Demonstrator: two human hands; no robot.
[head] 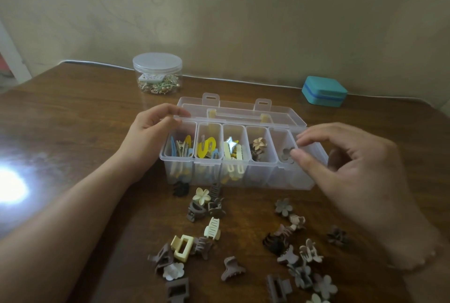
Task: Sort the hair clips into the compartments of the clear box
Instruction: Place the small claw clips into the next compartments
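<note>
The clear box (280,179) stands open in the middle of the table, its lid (241,110) folded back. Its left compartments hold blue, yellow and cream clips, and a silver star clip (230,143) lies in the third. A tan flower clip (259,144) sits in the fourth and a grey-brown flower clip (288,155) in the fifth. My left hand (151,129) pinches the box's back left corner. Over the right end of the box hovers my right hand (353,168), fingers loosely spread and holding nothing, its thumb beside the grey-brown flower. Several brown, grey and cream claw clips (211,228) lie loose in front of the box.
A round clear jar (157,73) with small trinkets stands at the back left. A teal case (324,92) sits at the back right by the wall. Bright glare (9,188) marks the wooden table (73,112) at the left.
</note>
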